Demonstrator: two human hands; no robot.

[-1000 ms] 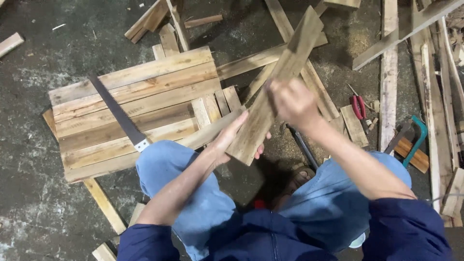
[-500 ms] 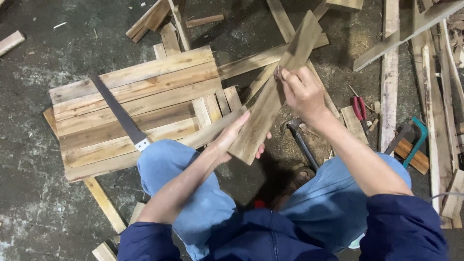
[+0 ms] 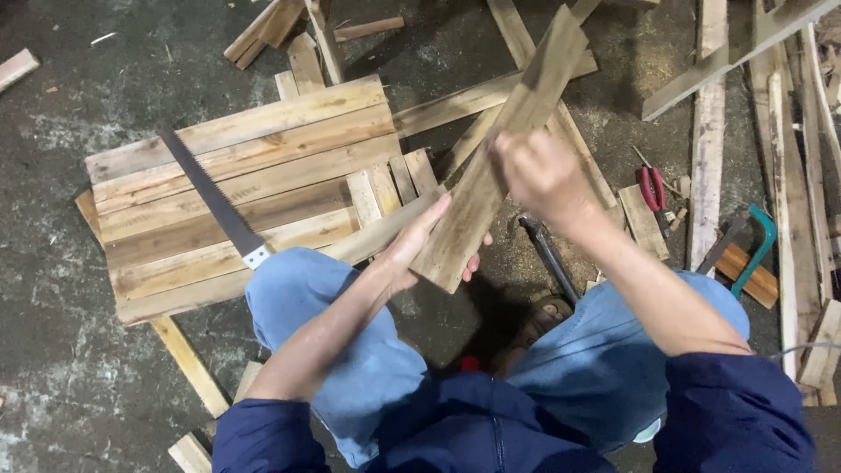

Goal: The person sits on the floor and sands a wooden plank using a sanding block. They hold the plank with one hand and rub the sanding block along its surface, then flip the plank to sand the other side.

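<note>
Since half a second ago our right hand (image 3: 545, 175) has slid a little lower along the wooden plank (image 3: 504, 149), and the plank itself has hardly shifted. We hold this weathered board up at a slant in front of our knees, its far end pointing up and away, its near end low by our left hand (image 3: 419, 245). Our right hand wraps around the plank near its middle, fingers curled and pressed together on it, blurred by motion. Our left hand supports the near end from the side, fingers stretched out long and lying close together against the wood, with fingertips showing just past the lower edge.

Below the plank, on the dusty concrete floor (image 3: 53, 368), lies a panel of joined boards (image 3: 236, 193) with a hand saw (image 3: 210, 200) resting across it, its handle hidden behind our left knee. A hammer (image 3: 547, 254) lies between our knees. Off to our right sit red-handled pliers (image 3: 653, 188) and a teal-framed saw (image 3: 752, 250), among loose slats (image 3: 708, 131).
</note>
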